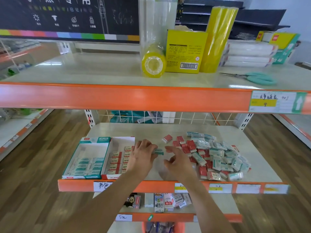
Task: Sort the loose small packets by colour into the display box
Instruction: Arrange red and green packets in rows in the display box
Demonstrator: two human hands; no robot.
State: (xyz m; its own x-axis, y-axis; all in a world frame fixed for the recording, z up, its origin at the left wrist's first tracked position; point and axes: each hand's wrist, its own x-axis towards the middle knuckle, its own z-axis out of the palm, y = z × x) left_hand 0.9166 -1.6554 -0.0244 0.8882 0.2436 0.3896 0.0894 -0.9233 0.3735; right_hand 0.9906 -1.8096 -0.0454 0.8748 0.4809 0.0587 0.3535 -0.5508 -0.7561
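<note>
at the bottom of the frame a low shelf carries a handwritten tag [123, 217] reading "5元", with small boxes [159, 202] standing above it, one marked "20"

on the middle shelf [151, 130] the orange front strip holds a handwritten white label [102, 185] and four more price tags to its right, writing too small to read

the left hand [143, 156] pinches one teal packet [158, 151] at centre frame, fingers curled round its left end; the right hand [178, 163] hovers just beside it with fingers loosely spread, gripping nothing

left of the hands stand two display boxes side by side: the teal box [87, 143] holds teal packets lying in rows in its near half, the red box [123, 140] holds red-banded packets printed "2B", partly hidden by the left hand, count unclear

to the right lies the loose pile [217, 157] of red and teal packets mixed together, too many and too overlapped to count; one red packet [167, 138] sits apart at the pile's upper left

on the upper shelf, far: one yellow tape stack [153, 64] lying down, one yellow box [186, 51] with a barcode, one tall yellow roll [218, 39], teal-handled scissors [257, 77], and at right a price tag [272, 101] showing "4"
</note>
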